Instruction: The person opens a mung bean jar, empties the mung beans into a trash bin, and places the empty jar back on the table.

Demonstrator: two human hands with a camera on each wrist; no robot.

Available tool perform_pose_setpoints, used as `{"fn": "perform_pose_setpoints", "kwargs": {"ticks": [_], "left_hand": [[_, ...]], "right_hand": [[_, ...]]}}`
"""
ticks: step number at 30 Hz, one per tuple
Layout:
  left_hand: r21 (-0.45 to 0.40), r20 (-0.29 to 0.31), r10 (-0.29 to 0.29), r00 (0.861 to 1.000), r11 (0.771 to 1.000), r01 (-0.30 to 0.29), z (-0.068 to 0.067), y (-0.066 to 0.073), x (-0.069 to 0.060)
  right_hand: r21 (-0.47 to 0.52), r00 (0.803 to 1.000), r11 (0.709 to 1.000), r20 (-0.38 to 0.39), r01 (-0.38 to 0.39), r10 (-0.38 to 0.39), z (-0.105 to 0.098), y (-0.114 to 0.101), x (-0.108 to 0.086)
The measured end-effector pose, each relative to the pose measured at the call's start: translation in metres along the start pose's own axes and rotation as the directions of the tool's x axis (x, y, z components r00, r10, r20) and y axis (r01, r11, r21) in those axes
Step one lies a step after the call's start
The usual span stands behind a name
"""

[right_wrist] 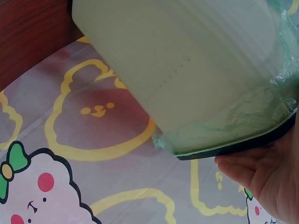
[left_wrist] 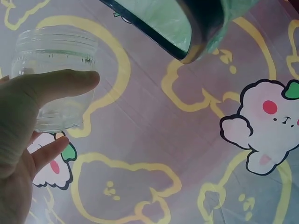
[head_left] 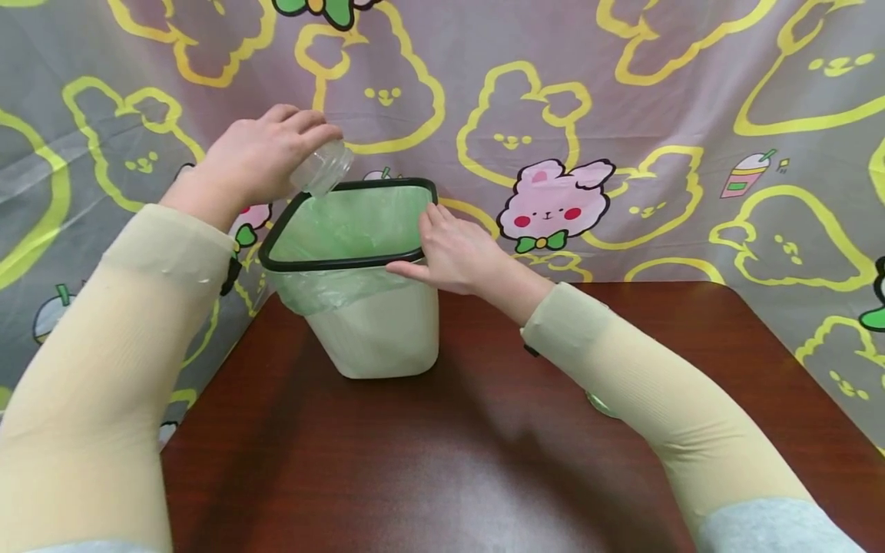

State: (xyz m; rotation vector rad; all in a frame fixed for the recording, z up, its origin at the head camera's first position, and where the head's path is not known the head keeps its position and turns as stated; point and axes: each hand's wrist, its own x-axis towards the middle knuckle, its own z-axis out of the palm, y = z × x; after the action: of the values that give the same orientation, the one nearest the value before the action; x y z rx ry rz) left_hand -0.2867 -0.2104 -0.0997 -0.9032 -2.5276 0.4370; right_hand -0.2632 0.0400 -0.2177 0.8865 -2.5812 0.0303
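Note:
My left hand (head_left: 266, 150) grips a clear jar (head_left: 323, 167), tilted with its mouth down toward the bin, over the rim's left back part. In the left wrist view the thumb of the left hand (left_wrist: 28, 112) lies across the jar (left_wrist: 58, 60). The white bin (head_left: 387, 330) has a black rim (head_left: 332, 266) and a green liner bag (head_left: 373, 223) folded over it. My right hand (head_left: 459, 250) rests on the rim's right side, fingers and thumb extended. In the right wrist view the right hand (right_wrist: 261, 177) touches the rim (right_wrist: 233, 148) of the bin (right_wrist: 177, 70).
The bin stands on a dark red-brown table (head_left: 442, 461) near its back left. A small green-edged clear thing (head_left: 600, 405) is partly hidden behind my right forearm. A patterned cloth (head_left: 650, 77) hangs behind and beside the table.

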Motion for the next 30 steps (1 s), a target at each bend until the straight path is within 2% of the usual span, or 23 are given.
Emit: {"fn": "perform_pose_setpoints", "kwargs": {"ticks": [6, 13, 17, 20, 27, 30], "left_hand": [[0.046, -0.068, 0.011, 0.998, 0.999, -0.008, -0.0061, 0.0014, 0.0015], [0.089, 0.046, 0.046, 0.998, 0.995, -0.05, -0.0051, 0.0035, 0.0025], [0.08, 0.048, 0.036, 0.998, 0.996, -0.04, -0.0016, 0.0022, 0.0015], [0.077, 0.016, 0.035, 0.999, 0.996, -0.036, -0.0009, 0.0016, 0.0017], [0.082, -0.123, 0.0, 0.992, 0.997, 0.01, -0.0059, 0.0039, 0.0032], [0.08, -0.146, -0.014, 0.989, 0.996, 0.026, -0.006, 0.0047, 0.003]], "right_hand": [[0.002, 1.0, 1.0, -0.004, 0.0, 0.0, -0.0014, 0.0, -0.0001], [0.0, 1.0, 1.0, -0.006, 0.001, -0.001, -0.0013, -0.0001, 0.0004], [0.002, 1.0, 1.0, 0.005, 0.0, 0.0, -0.001, -0.0009, 0.0005], [0.004, 1.0, 1.0, 0.008, -0.001, 0.001, -0.0009, -0.0013, 0.0006], [0.001, 1.0, 1.0, 0.0, -0.004, 0.004, -0.0007, -0.0012, 0.0006], [-0.004, 1.0, 1.0, 0.005, 0.0, 0.0, -0.0005, -0.0014, 0.0009]]}}
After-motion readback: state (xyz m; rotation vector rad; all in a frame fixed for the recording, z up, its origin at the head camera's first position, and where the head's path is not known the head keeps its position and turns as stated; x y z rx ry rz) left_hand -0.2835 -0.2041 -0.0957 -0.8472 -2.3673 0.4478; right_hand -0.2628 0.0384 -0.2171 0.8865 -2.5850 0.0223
